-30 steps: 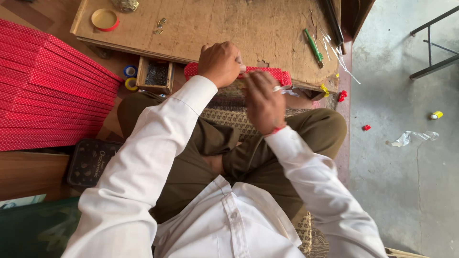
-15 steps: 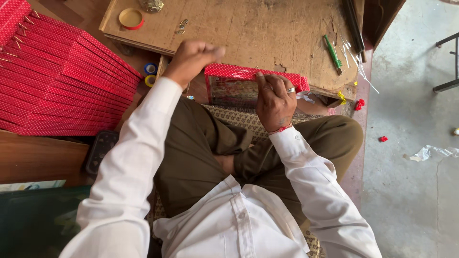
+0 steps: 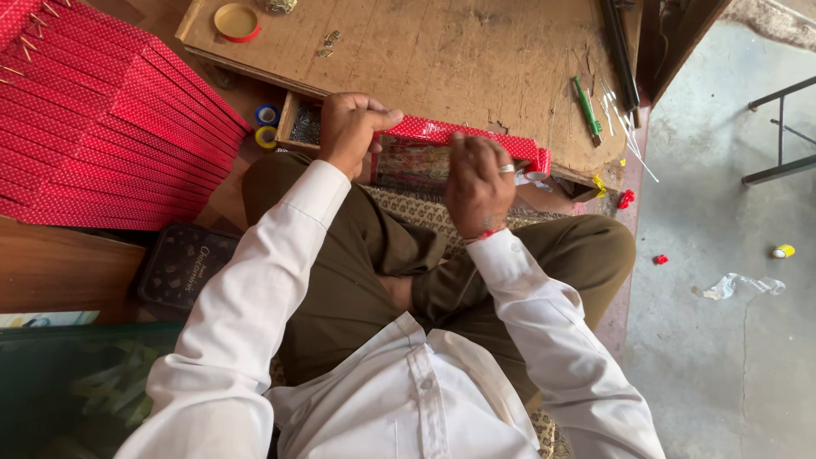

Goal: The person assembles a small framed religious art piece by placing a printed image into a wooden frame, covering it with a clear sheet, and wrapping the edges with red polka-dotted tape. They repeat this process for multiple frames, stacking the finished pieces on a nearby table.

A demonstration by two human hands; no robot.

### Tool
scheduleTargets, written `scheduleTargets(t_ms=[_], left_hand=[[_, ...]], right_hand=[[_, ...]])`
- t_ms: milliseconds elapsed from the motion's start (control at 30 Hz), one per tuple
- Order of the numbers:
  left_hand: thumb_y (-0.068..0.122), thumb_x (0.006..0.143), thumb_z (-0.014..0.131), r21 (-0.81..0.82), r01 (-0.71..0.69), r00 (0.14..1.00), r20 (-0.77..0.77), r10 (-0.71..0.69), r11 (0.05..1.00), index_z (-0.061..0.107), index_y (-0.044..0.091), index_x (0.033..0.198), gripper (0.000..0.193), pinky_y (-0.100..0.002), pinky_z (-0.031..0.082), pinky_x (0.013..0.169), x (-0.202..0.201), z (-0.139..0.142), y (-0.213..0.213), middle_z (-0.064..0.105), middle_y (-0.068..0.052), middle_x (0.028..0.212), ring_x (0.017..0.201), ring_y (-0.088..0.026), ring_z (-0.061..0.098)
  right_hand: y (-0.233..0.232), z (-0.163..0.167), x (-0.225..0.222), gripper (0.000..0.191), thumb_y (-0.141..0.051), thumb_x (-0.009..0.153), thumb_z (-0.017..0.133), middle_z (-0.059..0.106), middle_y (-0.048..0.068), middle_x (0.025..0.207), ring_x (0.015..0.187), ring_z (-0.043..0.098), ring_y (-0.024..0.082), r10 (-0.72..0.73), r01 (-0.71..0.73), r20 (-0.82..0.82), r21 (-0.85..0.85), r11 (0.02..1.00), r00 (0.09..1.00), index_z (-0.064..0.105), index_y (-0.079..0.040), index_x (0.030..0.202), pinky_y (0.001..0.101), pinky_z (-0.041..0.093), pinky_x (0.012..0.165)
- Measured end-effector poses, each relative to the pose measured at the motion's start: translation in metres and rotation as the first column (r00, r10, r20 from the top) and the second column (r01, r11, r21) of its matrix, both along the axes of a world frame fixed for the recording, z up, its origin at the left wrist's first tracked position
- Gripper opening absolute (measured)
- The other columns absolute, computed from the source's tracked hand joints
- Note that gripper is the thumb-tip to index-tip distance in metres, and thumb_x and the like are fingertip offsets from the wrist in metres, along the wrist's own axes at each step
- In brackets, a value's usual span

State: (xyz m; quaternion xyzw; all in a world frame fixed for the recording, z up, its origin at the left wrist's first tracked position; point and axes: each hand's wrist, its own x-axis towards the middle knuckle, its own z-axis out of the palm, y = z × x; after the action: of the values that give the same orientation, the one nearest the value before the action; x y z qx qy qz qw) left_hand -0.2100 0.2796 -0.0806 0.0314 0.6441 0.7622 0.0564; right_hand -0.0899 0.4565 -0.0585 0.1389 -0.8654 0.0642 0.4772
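Note:
A long red dotted packet (image 3: 476,136) lies along the near edge of a low wooden board (image 3: 442,51), above my lap. My left hand (image 3: 350,129) is closed on the packet's left end. My right hand (image 3: 478,183), with a ring on one finger, grips its middle from below, the fingers curled over the wrapper. A clear patterned part of the packet (image 3: 408,166) shows between the two hands. I sit cross-legged in olive trousers and a white shirt.
A big stack of red dotted packets (image 3: 93,136) fills the left. On the board lie a red-rimmed tape roll (image 3: 237,21), a green pen (image 3: 586,106) and thin sticks (image 3: 629,136). Small tape rolls (image 3: 267,124) and a dark box (image 3: 183,263) sit near my left knee.
The view has shifted, so the board and the stack sit differently in frame. My left hand has come down from the raised position onto the packet's left end. My right hand stays on the packet.

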Motion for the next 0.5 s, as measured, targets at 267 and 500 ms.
scheduleTargets(t_ms=[267, 500], left_hand=[[0.008, 0.085, 0.078, 0.176, 0.050, 0.996, 0.067, -0.063, 0.983, 0.073, -0.002, 0.078, 0.014, -0.026, 0.056, 0.055, 0.004, -0.008, 0.002, 0.072, -0.005, 0.071, 0.059, -0.010, 0.066], [0.010, 0.088, 0.081, 0.058, 0.014, 1.000, 0.005, -0.014, 0.998, 0.075, -0.002, 0.085, 0.014, -0.028, 0.056, 0.051, 0.009, -0.010, -0.001, 0.070, -0.004, 0.076, 0.063, -0.010, 0.064]], right_hand=[[-0.048, -0.006, -0.017, 0.041, 0.001, 0.080, 0.073, 0.069, 0.010, 0.113, 0.106, 0.065, 0.026, 0.054, -0.053, 0.055, -0.027, 0.998, 0.997, 0.074, -0.001, 0.120, 0.0395, 0.057, 0.091], [0.016, 0.006, 0.000, 0.038, 0.005, 0.079, 0.073, 0.069, 0.007, 0.109, 0.101, 0.068, 0.023, 0.068, -0.068, 0.011, 0.029, 0.997, 0.998, 0.076, -0.005, 0.116, 0.0353, 0.058, 0.085]])
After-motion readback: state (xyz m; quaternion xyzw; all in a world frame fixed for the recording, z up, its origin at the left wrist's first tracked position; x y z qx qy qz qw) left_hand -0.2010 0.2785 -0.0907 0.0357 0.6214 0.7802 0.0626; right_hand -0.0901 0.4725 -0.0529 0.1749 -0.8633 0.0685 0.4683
